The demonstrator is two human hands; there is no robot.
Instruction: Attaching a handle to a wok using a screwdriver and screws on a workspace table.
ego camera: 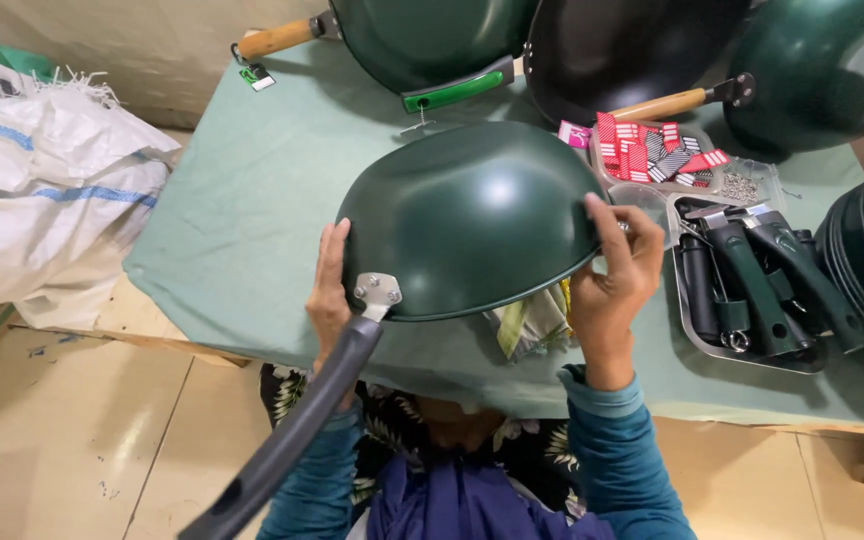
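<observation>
**A:** So the green wok (467, 215) is being held upside down over the near edge of the table (242, 200), left hand (329, 295) gripping the rim by the riveted handle bracket, right hand (614, 275) pinching the opposite rim.

**B:** Looks stiff and fairly heavy to me, and that glossy coating is probably slippery. Rim plus the long grey handle (292, 430) seems the safest grip.

**A:** Any labels?

**B:** Red and grey striped tags are sitting in a clear tray (652, 150) behind it, and a small green-and-white tag (257, 76) is hanging off the far wooden handle (274, 40).

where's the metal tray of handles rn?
Head view, right side: the tray sits on the green table, just right of the right hand, below the box of tags.
</observation>
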